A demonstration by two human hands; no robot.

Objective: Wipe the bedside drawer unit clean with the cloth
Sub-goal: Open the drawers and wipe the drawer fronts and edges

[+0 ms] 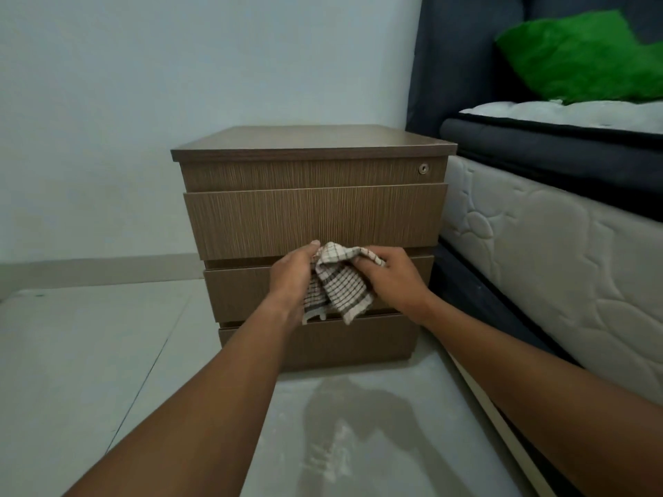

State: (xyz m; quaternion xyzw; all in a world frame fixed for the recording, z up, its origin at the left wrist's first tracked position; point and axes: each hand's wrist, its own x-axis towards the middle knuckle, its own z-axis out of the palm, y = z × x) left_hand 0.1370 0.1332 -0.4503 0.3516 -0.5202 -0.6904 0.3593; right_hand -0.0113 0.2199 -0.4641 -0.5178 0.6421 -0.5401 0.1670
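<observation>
Two grips are closed on one checked cloth (342, 281). The left grip (292, 272) is curled round the cloth's left side, and the right grip (393, 278) is pinched on its top right edge. The cloth is bunched up between them, and its loose end is hung down. It is held in front of the bedside drawer unit (312, 217), by the gap under the big second drawer front. Whether the wood is touched by the cloth cannot be told.

The unit is stood on a pale tiled floor (89, 353), against a light wall (107, 102). A small round lock (424, 168) is seen at the top right of its front. The drawers look shut. Just to the right a bed (520, 145) is set, with a thick white mattress (545, 238) and a green pillow (581, 55).

The step in hand is judged to be getting the cloth ready: it is being bunched into a pad. Next, the cloth should be pressed flat on the wood with one grip and rubbed across the top, then down each drawer front. The gaps between drawers should be reached too.
</observation>
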